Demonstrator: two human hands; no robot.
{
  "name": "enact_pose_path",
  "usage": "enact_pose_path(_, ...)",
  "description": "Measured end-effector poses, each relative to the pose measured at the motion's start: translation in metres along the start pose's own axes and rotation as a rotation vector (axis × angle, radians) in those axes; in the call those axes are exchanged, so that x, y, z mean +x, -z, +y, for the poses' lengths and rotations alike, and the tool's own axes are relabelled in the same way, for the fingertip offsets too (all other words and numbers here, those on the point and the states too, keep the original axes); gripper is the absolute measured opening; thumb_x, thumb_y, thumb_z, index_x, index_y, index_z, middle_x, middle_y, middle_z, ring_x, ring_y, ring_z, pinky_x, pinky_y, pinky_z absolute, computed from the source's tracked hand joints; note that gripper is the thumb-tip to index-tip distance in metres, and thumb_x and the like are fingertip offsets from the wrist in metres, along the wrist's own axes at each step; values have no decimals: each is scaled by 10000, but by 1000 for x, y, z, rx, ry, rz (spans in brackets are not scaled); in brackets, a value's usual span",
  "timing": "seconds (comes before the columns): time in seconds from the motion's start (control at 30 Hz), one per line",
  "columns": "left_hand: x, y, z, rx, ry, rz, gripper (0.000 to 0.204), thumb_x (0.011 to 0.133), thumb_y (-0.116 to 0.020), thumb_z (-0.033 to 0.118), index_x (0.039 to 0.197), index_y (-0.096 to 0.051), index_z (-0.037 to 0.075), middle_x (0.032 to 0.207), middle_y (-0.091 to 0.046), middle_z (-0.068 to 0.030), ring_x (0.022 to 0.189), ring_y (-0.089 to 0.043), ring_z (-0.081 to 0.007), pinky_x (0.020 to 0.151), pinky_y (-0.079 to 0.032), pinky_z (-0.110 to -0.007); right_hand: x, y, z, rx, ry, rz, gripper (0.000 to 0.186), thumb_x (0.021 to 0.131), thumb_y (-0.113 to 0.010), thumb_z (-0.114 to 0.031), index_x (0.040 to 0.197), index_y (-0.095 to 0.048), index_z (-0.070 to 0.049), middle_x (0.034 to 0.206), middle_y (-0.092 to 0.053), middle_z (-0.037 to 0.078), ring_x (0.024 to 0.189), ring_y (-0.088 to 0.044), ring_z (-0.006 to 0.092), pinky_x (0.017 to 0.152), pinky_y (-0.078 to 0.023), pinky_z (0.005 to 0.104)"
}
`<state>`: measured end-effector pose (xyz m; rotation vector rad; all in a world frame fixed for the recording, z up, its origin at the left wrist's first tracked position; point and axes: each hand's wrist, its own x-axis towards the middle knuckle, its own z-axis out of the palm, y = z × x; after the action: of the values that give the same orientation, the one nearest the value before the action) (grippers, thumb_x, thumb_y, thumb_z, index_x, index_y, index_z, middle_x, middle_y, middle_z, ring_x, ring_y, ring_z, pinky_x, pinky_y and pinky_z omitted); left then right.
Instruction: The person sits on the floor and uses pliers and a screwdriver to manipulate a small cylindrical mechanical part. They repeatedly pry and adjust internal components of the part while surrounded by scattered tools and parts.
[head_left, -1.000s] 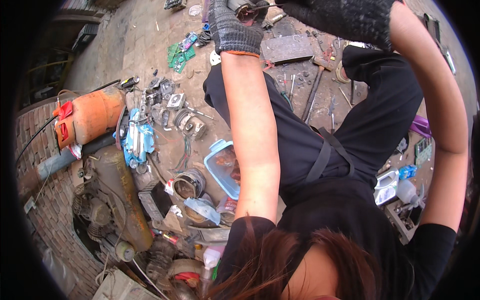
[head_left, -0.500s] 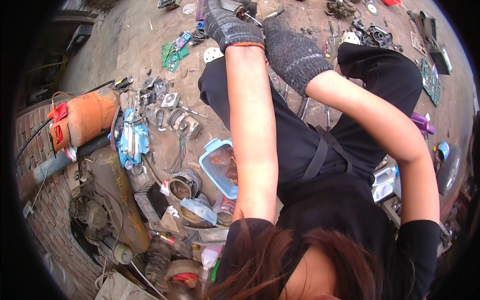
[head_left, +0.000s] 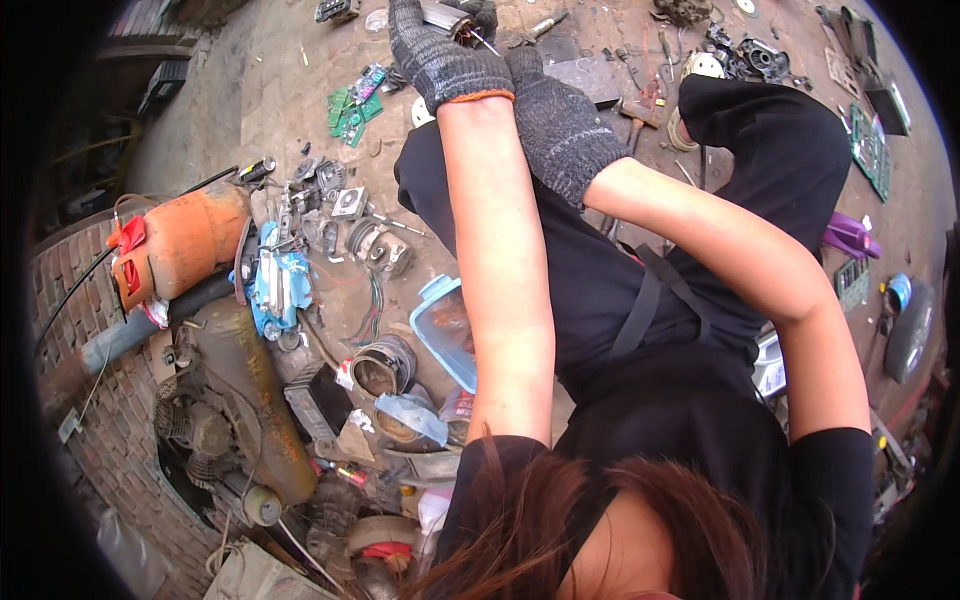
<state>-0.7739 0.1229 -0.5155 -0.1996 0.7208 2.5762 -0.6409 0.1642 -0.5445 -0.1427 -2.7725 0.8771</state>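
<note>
Both my hands wear dark grey knit gloves and work close together at the top edge. My left hand (head_left: 450,68) is closed around a silver metal part (head_left: 446,18) with a dark opening at one end; part of it runs out of view. My right hand (head_left: 565,130) is closed just to the right, its fingertips beside a thin metal-shafted tool (head_left: 484,40) whose tip meets the opening. The tool's handle is hidden by the glove, so its exact kind does not show. A flat metal plate (head_left: 585,78) and a hammer (head_left: 640,112) lie right of my right hand.
Green circuit boards (head_left: 352,112) lie left of my legs. Farther left are an orange gas cylinder (head_left: 195,230), motor parts (head_left: 378,248) and a blue plastic tub (head_left: 440,330). Cans (head_left: 382,366) stand nearby. A purple object (head_left: 850,236) and another circuit board (head_left: 870,152) are at right.
Both hands have shifted a little left, still together, and more of the silver part shows. The plate and hammer have come into sight beside my right hand.
</note>
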Motion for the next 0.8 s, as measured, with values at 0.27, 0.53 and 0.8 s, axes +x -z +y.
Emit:
enact_pose_path(0.27, 1, 0, -6, -23, 71, -82, 375, 910, -552, 381, 1097, -567, 57, 629, -548, -41, 492, -507, -140, 432, -425, -237, 2, 2, -3, 201, -137, 56, 305, 851, -533, -147, 1097, -506, 32, 913, -610, 277, 858, -606, 420, 738, -486, 453)
enact_pose_path(0.53, -2, -7, -4, -196, 278, -63, 361, 855, -630, 341, 995, -548, 19, 770, -594, -122, 605, -583, -230, 555, -536, -308, -15, 85, 14, 22, 51, -37, 333, 920, -525, -224, 1165, -485, -1, 923, -611, 250, 873, -612, 392, 742, -481, 444)
enact_pose_path(0.8, -11, -15, 1, -221, 226, 18, 314, 874, -597, 330, 1009, -559, 49, 864, -597, -149, 734, -599, -271, 642, -561, -379, -9, 155, -17, -3, 77, 83, 253, 885, -555, -165, 1051, -634, 8, 900, -659, 214, 825, -651, 351, 720, -516, 399)
